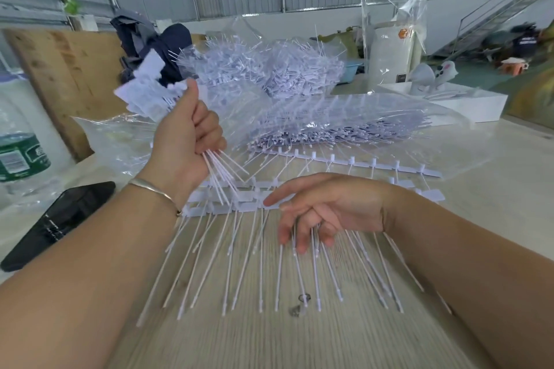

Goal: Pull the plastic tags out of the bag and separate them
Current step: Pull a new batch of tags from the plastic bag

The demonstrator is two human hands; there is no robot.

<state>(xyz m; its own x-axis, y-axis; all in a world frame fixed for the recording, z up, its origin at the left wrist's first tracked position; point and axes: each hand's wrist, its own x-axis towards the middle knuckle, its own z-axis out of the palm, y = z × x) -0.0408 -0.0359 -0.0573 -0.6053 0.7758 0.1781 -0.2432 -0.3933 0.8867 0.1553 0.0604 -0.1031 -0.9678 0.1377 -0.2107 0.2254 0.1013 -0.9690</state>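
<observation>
head view: left hand (183, 141) is up off the table, fist clenched round a bunch of plastic tags (150, 90), flat white heads fanning out above the thumb and thin stems poking out below the little finger. there's a thin bangle (153, 189) on that wrist. right hand (323, 207) is lower down, palm toward the table, index finger stretched out to the left over a strip of tags (227, 201), the other fingers drooping loosely onto the stems, gripping nothing as far as the view shows. that strip lies flat on the wooden table (269, 338), heads in a row, stems pointing toward the person. just behind it, a clear plastic bag (329, 117) lies on the table with more tags packed inside, and a further heap of tags (281, 69) sits behind that. a dark phone (60, 219) lies at the left, beside a green-labelled bottle (18, 156). a white tray (467, 105) sits far right.
</observation>
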